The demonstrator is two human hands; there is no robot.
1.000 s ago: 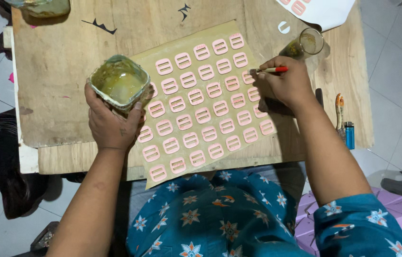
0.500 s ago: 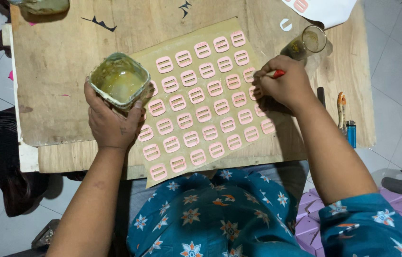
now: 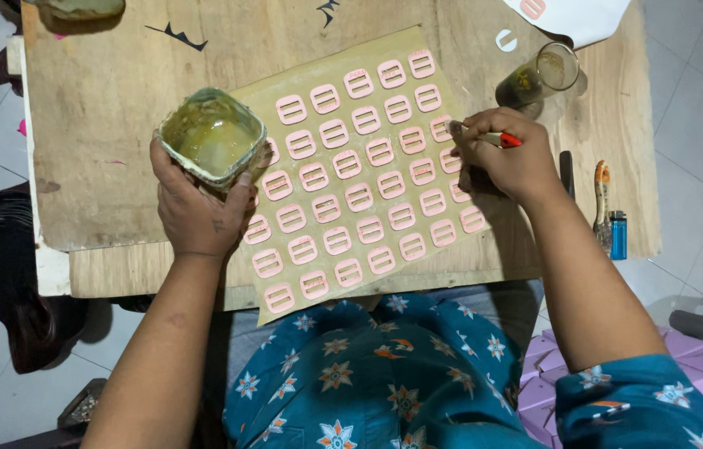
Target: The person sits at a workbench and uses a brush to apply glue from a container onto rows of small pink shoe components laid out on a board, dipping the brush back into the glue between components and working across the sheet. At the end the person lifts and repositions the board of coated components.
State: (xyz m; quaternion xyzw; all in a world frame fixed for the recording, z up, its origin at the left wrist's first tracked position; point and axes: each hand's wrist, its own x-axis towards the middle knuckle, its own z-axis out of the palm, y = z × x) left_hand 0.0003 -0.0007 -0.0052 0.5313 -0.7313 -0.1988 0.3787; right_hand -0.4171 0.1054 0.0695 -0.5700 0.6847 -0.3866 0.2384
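A worn wooden board (image 3: 102,108) carries a tan sheet (image 3: 385,274) of pink slotted pieces (image 3: 358,197). The left hand (image 3: 198,208) grips a square container of greenish paste (image 3: 212,137) beside the sheet; the right hand (image 3: 509,162) pinches a red-handled brush (image 3: 497,139) over it.

Both bare forearms reach forward from the body. The left hand (image 3: 198,208) is cupped, its fingers (image 3: 239,187) curled upward in a grip. The right hand (image 3: 511,162) is closed in a pinching fist, knuckles up.
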